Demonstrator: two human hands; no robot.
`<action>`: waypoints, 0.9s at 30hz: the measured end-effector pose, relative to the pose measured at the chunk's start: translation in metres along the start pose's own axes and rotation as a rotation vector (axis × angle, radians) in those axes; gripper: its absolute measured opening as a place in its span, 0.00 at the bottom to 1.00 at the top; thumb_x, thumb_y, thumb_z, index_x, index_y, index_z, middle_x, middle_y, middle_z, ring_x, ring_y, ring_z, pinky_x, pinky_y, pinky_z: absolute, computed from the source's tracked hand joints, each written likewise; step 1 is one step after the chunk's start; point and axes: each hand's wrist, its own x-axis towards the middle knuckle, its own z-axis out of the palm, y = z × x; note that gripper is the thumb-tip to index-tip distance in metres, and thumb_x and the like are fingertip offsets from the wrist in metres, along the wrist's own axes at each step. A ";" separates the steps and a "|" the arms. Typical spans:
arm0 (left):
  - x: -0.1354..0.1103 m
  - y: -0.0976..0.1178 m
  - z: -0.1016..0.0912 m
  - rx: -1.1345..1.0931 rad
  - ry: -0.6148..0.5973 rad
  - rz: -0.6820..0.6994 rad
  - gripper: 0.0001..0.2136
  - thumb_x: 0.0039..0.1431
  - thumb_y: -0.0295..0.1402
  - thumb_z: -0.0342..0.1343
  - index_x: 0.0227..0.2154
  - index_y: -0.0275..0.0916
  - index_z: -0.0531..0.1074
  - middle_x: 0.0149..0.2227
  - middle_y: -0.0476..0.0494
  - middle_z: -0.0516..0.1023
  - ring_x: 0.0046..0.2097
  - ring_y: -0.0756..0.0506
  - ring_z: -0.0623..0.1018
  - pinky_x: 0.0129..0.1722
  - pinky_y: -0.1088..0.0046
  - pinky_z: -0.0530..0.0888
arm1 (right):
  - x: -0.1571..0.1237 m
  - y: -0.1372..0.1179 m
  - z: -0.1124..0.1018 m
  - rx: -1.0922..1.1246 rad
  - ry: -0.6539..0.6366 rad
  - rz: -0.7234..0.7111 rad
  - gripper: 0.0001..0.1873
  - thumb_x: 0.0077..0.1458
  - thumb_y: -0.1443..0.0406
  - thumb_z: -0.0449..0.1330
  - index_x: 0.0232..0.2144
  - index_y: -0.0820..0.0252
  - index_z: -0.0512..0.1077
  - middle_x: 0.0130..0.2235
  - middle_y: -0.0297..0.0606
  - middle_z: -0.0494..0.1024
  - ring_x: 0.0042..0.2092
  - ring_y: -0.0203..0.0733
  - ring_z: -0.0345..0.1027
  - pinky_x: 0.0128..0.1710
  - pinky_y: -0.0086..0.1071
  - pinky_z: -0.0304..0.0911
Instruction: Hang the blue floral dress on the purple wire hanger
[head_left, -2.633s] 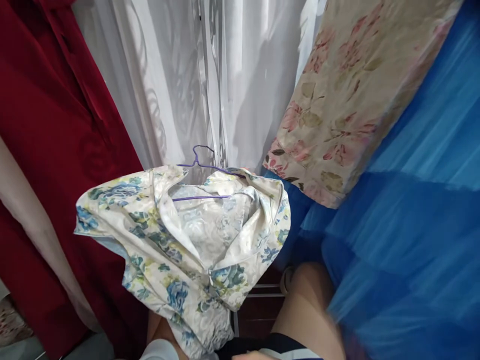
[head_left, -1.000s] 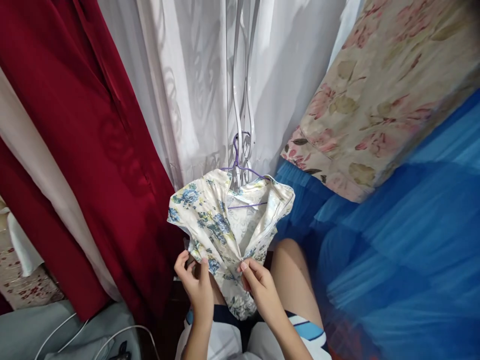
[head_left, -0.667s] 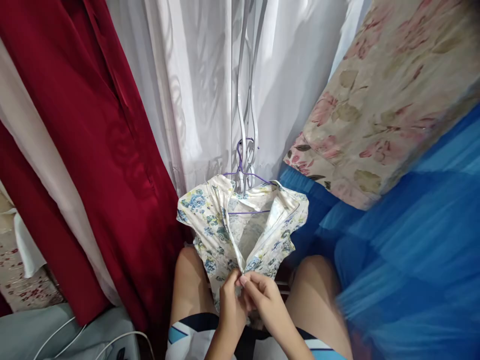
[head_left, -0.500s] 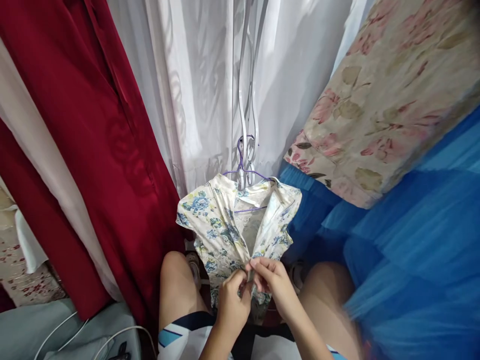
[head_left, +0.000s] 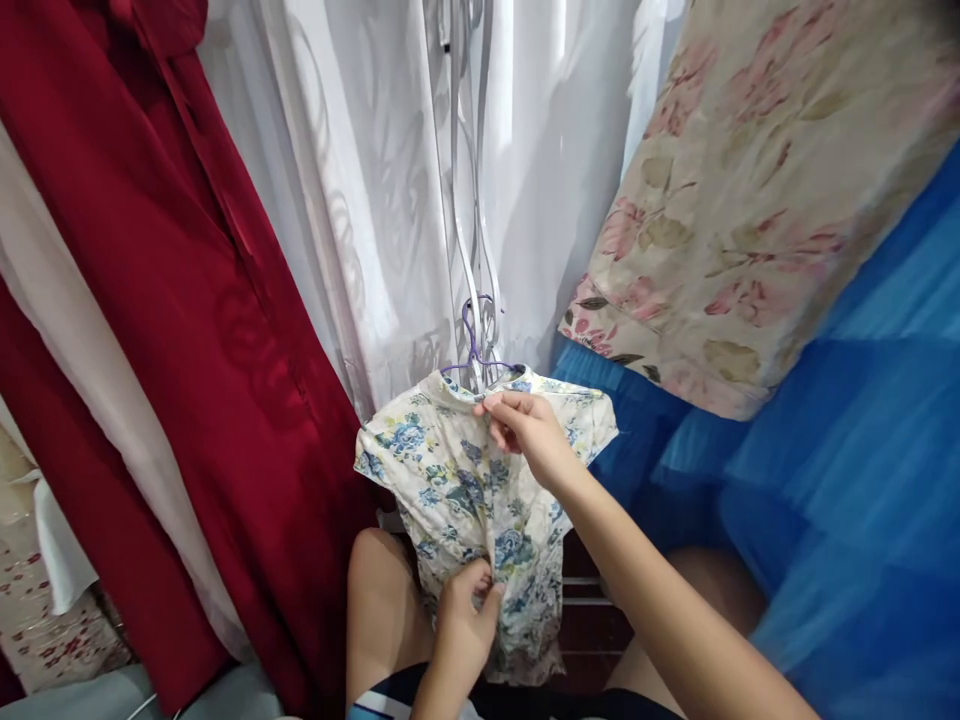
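A small cream dress with blue flowers [head_left: 457, 480] hangs on a purple wire hanger [head_left: 475, 350], whose hook sits on white metal bars before the curtain. My right hand [head_left: 525, 428] pinches the dress at the neckline, just under the hook. Lower down, my left hand [head_left: 466, 618] grips the front of the dress near its hem, holding the fabric down. The front opening of the dress is closed all the way up.
A white sheer curtain [head_left: 390, 180] hangs behind, a dark red curtain [head_left: 172, 300] at the left. A floral cushion [head_left: 742, 200] leans at the right above blue netting [head_left: 847, 450]. My bare knees [head_left: 379, 600] sit below the dress.
The dress front was open with both hands together at its lower part. Now the opening is closed, my right hand has risen to the neckline, and my left hand stays low.
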 end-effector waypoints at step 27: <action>0.146 0.150 -0.112 -0.044 0.728 0.579 0.08 0.63 0.37 0.56 0.37 0.38 0.76 0.32 0.46 0.78 0.39 0.46 0.77 0.48 0.67 0.71 | -0.029 0.045 -0.002 -0.305 0.027 -0.042 0.18 0.58 0.56 0.56 0.22 0.60 0.71 0.14 0.28 0.61 0.18 0.33 0.51 0.22 0.30 0.46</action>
